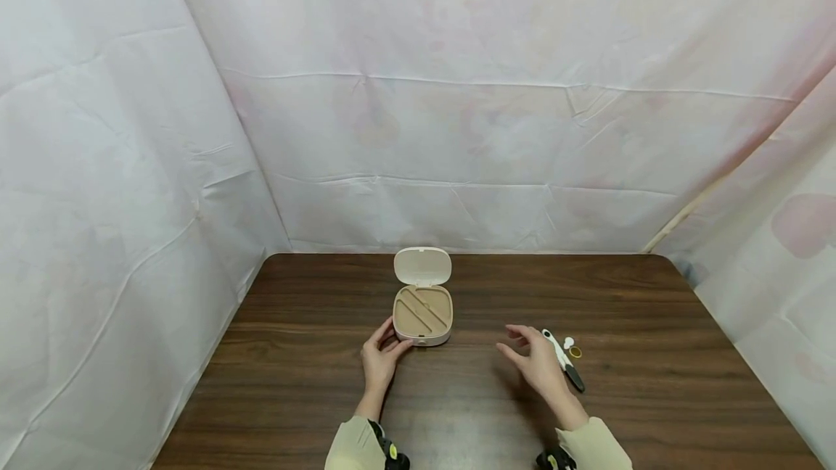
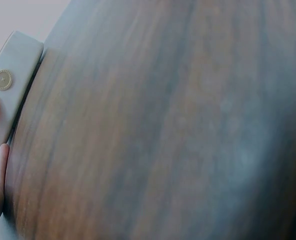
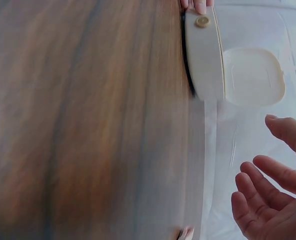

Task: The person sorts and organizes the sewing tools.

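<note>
A small cream case (image 1: 422, 340) with rounded corners stands on the table, its hinged lid (image 1: 422, 267) raised at the back. Its tan inside has diagonal slats and holds no visible loose item. My left hand (image 1: 380, 363) grips the front left corner, thumb on the front face near the round button (image 2: 3, 80) and fingers along the side. To the right, my right hand (image 1: 534, 360) hovers above the table with loosely bent fingers and nothing in them. Just beyond it lies a slim white tool (image 1: 555, 347) with a dark end, partly near the hand's edge.
Beside the tool are small white pieces (image 1: 569, 342) and a gold-coloured ring (image 1: 575, 357). The dark wooden table (image 1: 313, 383) ends at a pale fabric backdrop (image 1: 418, 129) close behind the raised lid. More fabric hangs on both sides.
</note>
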The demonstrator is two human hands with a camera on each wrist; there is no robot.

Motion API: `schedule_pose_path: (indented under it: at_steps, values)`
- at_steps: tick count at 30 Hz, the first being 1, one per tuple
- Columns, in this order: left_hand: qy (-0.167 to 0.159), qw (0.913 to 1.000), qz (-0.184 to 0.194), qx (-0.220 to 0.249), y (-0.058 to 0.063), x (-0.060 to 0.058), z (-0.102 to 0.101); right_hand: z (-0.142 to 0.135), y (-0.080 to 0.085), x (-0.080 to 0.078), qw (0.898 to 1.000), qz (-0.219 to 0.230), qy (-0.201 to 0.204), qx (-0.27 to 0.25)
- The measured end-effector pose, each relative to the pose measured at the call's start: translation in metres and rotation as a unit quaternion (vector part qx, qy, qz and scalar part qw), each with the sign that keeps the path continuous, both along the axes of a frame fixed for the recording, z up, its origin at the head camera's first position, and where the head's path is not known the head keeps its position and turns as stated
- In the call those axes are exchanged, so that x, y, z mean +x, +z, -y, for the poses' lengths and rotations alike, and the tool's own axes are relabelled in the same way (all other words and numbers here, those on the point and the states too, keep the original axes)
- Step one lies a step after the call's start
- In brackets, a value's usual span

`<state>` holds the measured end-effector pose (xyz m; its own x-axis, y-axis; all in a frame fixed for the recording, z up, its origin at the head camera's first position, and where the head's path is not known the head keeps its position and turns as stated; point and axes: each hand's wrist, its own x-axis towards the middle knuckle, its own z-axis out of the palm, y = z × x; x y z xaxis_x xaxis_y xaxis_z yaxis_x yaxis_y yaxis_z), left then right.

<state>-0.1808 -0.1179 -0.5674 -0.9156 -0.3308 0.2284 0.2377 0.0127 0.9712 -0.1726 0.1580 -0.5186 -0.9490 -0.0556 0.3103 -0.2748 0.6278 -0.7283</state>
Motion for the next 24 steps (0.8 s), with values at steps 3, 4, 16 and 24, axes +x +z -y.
schedule_pose_path:
  at_steps: [3, 4, 16, 24]
  values:
    - [0.007, 1.0000, 0.001, -0.002, -0.010, -0.004, 0.002, -0.009, -0.002, 0.006, 1.000, -0.013, -0.010, 0.000]
    - [0.009, 0.9999, 0.000, -0.005, -0.013, -0.005, 0.002, -0.012, -0.002, 0.007, 1.000, -0.019, -0.015, -0.002]
    - [0.016, 0.9998, 0.006, -0.012, -0.020, -0.007, 0.003, -0.046, -0.013, 0.019, 0.993, -0.069, -0.099, -0.018]
    - [0.020, 0.9997, 0.007, -0.015, -0.020, -0.007, 0.002, -0.065, -0.018, 0.024, 0.987, -0.054, -0.149, -0.001]
